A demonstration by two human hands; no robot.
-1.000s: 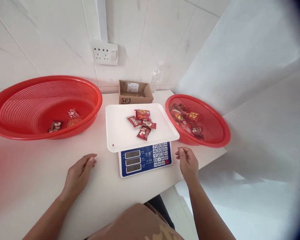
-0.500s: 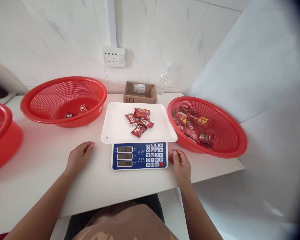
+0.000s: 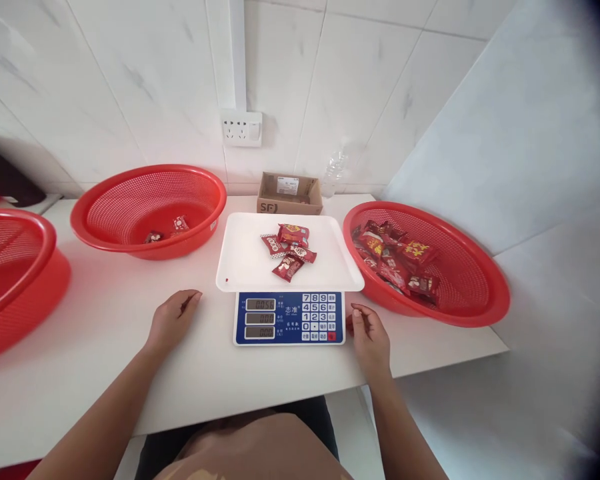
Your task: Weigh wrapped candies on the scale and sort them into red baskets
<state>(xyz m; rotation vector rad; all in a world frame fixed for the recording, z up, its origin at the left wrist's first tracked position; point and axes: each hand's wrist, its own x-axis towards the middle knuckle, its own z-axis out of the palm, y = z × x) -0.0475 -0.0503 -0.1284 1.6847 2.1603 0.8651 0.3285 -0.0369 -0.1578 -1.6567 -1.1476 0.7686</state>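
A blue digital scale (image 3: 289,318) with a white tray (image 3: 245,257) stands mid-table. Several red wrapped candies (image 3: 290,248) lie on the tray. My left hand (image 3: 173,321) rests flat on the table left of the scale, fingers loosely extended, holding nothing. My right hand (image 3: 369,337) rests at the scale's right edge, fingers relaxed and slightly curled, empty. A red mesh basket (image 3: 480,293) on the right holds many red candies. Another red basket (image 3: 105,207) on the left holds a few candies (image 3: 167,230).
A third red basket (image 3: 15,280) sits at the far left. A small cardboard box (image 3: 290,195) and a clear plastic bottle (image 3: 334,172) stand against the tiled wall behind the scale. A wall socket (image 3: 241,128) is above. The table's front edge is near my body.
My head has shifted, so the view takes in more of the left side and the third basket. Both hands stay resting beside the scale. The candies have not moved.
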